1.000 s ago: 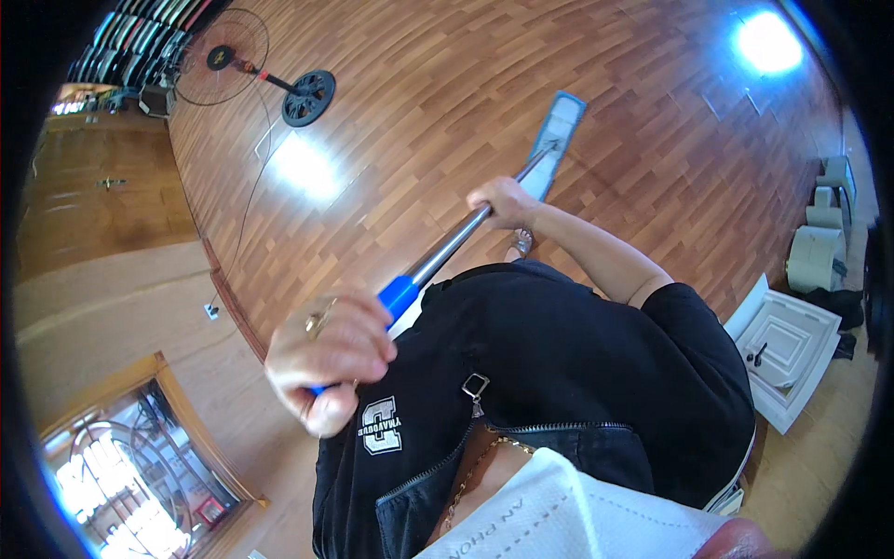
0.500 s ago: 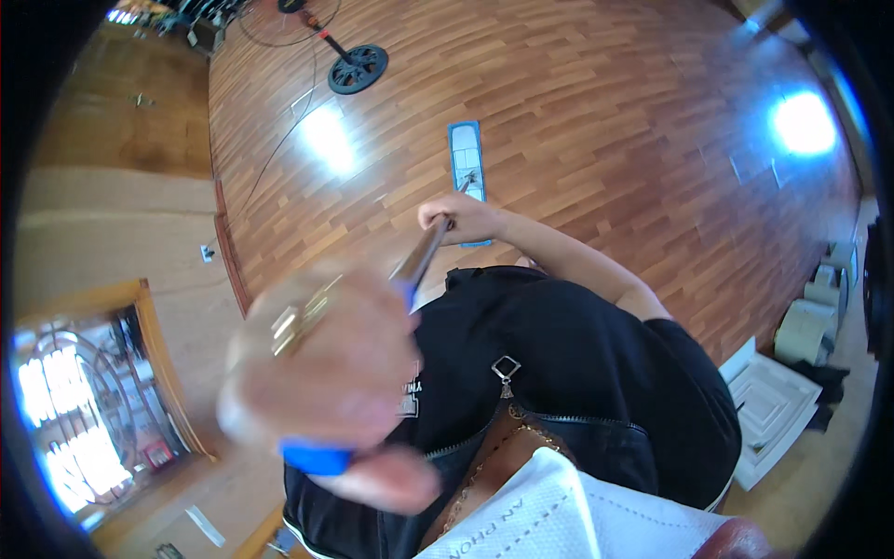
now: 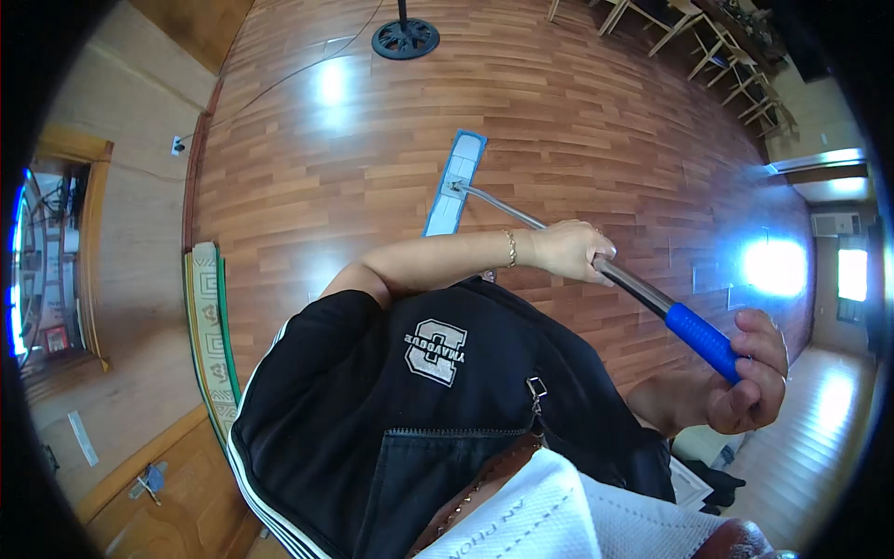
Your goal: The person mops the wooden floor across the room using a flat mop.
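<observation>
A flat mop lies with its blue-edged, pale, oblong head (image 3: 456, 182) on the wood-plank floor ahead of me. Its thin metal pole (image 3: 643, 287) slants from the head toward my right and ends in a blue grip (image 3: 703, 343). My left hand (image 3: 570, 250), with a gold bracelet at the wrist, reaches across my body and is closed around the pole. At the right, the fingers of my right hand (image 3: 752, 377) curl round the end of the blue grip.
A black round stand base (image 3: 405, 39) is on the floor at the far end, with a cable near it. A rolled patterned mat (image 3: 212, 335) leans by the left wall. Wooden chairs (image 3: 661, 28) line the far right. A wooden door (image 3: 172, 498) is at lower left.
The mop's grip end has swung from my left to my right, and my hands have swapped places on the handle. The mop head has tilted. My view has turned, bringing the chairs in.
</observation>
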Available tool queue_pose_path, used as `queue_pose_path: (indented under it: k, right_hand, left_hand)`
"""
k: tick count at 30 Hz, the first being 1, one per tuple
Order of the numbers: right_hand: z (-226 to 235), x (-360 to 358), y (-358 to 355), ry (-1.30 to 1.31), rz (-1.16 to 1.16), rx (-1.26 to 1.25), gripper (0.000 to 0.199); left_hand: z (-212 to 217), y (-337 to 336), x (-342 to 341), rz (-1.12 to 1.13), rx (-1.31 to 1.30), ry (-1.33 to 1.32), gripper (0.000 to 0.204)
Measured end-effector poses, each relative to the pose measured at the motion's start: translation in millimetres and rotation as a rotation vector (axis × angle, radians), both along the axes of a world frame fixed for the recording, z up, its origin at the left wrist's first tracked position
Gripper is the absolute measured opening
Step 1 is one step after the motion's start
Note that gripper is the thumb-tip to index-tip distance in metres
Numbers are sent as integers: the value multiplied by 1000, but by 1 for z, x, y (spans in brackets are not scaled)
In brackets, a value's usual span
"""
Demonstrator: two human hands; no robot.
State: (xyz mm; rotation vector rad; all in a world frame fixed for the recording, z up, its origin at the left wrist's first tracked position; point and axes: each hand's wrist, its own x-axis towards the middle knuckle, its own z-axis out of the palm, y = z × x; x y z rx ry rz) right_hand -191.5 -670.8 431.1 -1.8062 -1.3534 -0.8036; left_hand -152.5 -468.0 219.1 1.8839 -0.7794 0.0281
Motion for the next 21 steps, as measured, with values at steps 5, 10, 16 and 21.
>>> queue_pose_path:
  k: [5,10,16,21]
  right_hand:
    - [-23,-2,-13,-87,18,153,38]
    - [-25,-6,-23,-135,78,99,39]
    - [-37,10,47,-26,342,162,43]
    - [-72,-6,117,176,605,314,45]
  left_hand:
    - [-50,9,12,-305,-267,426,45]
    - [-47,3,-3,-16,159,206,45]
    - [-50,73,-37,216,110,218,36]
    - [-80,142,-83,447,161,133,37]
